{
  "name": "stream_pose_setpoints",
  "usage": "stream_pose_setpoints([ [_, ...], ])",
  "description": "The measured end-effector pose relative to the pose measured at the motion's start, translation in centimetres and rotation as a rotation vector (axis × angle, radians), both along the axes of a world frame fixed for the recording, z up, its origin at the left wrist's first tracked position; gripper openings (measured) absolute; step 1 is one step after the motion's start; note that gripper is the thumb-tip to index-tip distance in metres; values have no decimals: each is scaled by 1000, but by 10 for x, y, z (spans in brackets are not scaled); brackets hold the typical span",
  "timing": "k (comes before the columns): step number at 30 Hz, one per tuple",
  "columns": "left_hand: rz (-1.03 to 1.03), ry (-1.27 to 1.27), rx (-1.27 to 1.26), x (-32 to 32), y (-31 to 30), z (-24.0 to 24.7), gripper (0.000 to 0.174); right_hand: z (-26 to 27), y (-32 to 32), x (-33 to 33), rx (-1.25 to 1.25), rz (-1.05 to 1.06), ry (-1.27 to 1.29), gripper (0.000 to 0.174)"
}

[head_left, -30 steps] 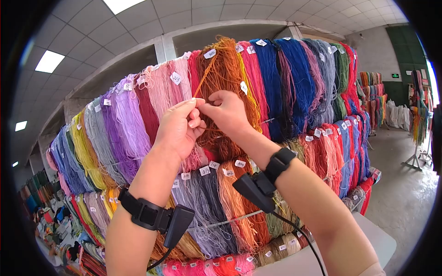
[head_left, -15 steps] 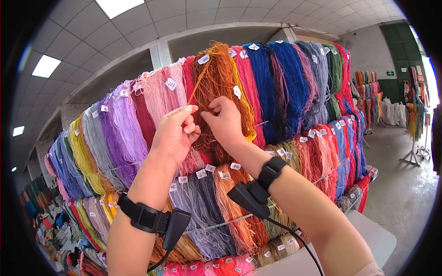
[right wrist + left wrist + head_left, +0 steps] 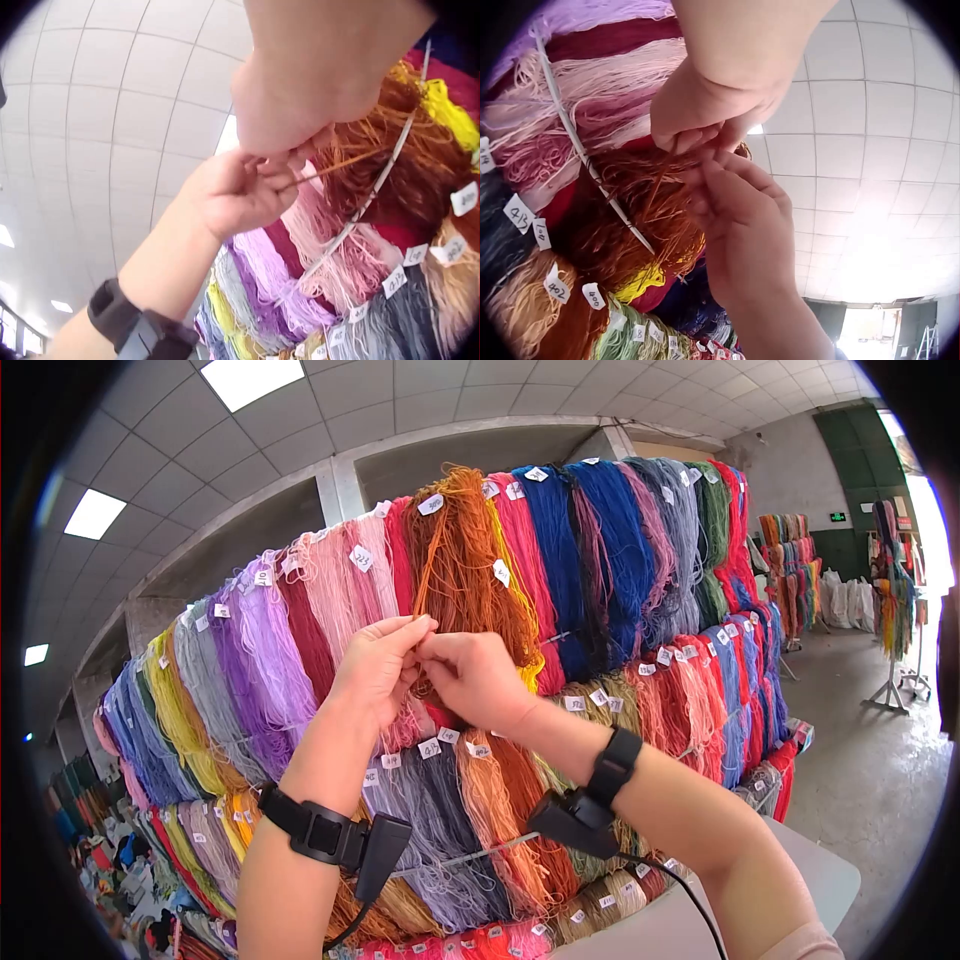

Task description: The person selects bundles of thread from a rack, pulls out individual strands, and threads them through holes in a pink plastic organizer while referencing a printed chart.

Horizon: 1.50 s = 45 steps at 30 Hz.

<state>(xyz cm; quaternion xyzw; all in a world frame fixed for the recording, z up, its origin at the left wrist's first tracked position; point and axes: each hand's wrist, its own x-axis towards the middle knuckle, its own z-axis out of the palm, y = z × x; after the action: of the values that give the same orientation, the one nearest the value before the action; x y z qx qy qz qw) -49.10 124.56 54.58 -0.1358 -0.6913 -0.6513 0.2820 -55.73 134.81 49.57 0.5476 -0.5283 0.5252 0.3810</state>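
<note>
My left hand (image 3: 372,668) curls round a brown strand (image 3: 337,166) before the hanging rust-brown skein (image 3: 467,555); my right hand (image 3: 483,675) meets it, its grip hidden. Pale tabletop (image 3: 832,872) below, grey floor (image 3: 870,780) beyond, tiled ceiling (image 3: 420,390) above.

We're in what looks like a yarn workshop or stockroom: coloured hanks (image 3: 468,550) hang in packed tiers, hand-numbered paper tags (image 3: 515,213) on them (413 reads clearly), square panels (image 3: 435,405) overhead, and across the grey floor (image 3: 850,760), more yarn (image 3: 886,605) on stands (image 3: 888,685) near white sacks (image 3: 845,602).
</note>
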Motion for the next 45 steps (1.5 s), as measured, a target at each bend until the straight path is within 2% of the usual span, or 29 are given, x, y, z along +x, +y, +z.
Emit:
stream_pose_setpoints([
  [2,36,51,-22,-1,-2,1,15,9,5,-18,130,189,-132,13],
  [3,14,123,65,2,2,3,14,15,3,-28,64,655,-346,15],
  [4,-5,196,152,7,11,6,13,27,13,-27,89,626,-543,19],
  [5,-23,268,237,10,15,7,12,33,7,-31,25,754,-628,23],
  [6,-99,251,193,11,11,5,13,38,0,-38,-41,886,-712,28],
  [8,-245,209,101,17,-2,-6,14,54,-4,-82,-1,540,-739,37],
  [10,-97,132,99,50,-1,-21,14,61,4,-96,-257,528,-956,39],
  [12,18,68,133,96,-22,-48,13,57,2,-105,-194,566,-824,40],
  [16,258,20,247,232,-109,-126,14,49,1,-91,-210,716,-841,37],
  [18,478,49,400,333,-175,-191,12,47,6,-85,-211,684,-857,33],
  [19,713,53,566,394,-214,-238,3,46,6,-94,-206,630,-818,31],
  [21,1182,-214,570,529,-241,-328,10,39,7,-98,-244,644,-779,13],
  [22,1390,-490,402,588,-225,-351,15,33,10,-83,-290,442,-725,12],
  [23,1379,-602,198,603,-203,-347,14,27,8,-75,-292,98,-614,17],
  [24,1357,-731,12,598,-166,-324,14,15,1,-56,-412,68,-373,21],
  [25,1326,-886,-150,591,-123,-299,14,1,-9,-4,-428,183,-367,22],
  [26,1311,-872,-221,564,-86,-268,21,-16,-25,29,-379,277,-226,20],
  [27,1106,-865,-282,523,-46,-223,25,-38,-37,78,-107,390,-329,18],
  [28,1010,-915,-332,516,-32,-206,28,-66,-59,131,32,669,-266,15],
  [29,988,-1014,-149,501,-16,-190,26,-93,-66,186,330,898,-465,13],
  [30,913,-1007,-273,509,-21,-195,23,-119,-75,234,528,1035,-457,13],
  [31,892,-1050,-227,504,-14,-187,22,-138,-87,274,735,1127,-413,17],
  [32,798,-914,-291,506,-18,-196,22,-143,-83,310,1027,1229,-506,23],
  [33,770,-863,-110,504,-19,-202,25,-163,-97,340,1175,1312,-539,24],
  [36,802,-896,-69,523,-25,-206,23,-192,-117,409,1502,1541,-709,25],
  [39,766,-815,80,567,-50,-218,20,-196,-141,435,1636,1490,-659,29],
  [42,771,-725,150,604,-77,-229,21,-175,-158,463,1508,1331,-540,30],
  [43,777,-685,156,613,-87,-232,21,-186,-176,480,1389,1352,-585,26],
  [45,789,-679,117,623,-102,-234,21,-184,-191,507,1465,1449,-774,24],
])
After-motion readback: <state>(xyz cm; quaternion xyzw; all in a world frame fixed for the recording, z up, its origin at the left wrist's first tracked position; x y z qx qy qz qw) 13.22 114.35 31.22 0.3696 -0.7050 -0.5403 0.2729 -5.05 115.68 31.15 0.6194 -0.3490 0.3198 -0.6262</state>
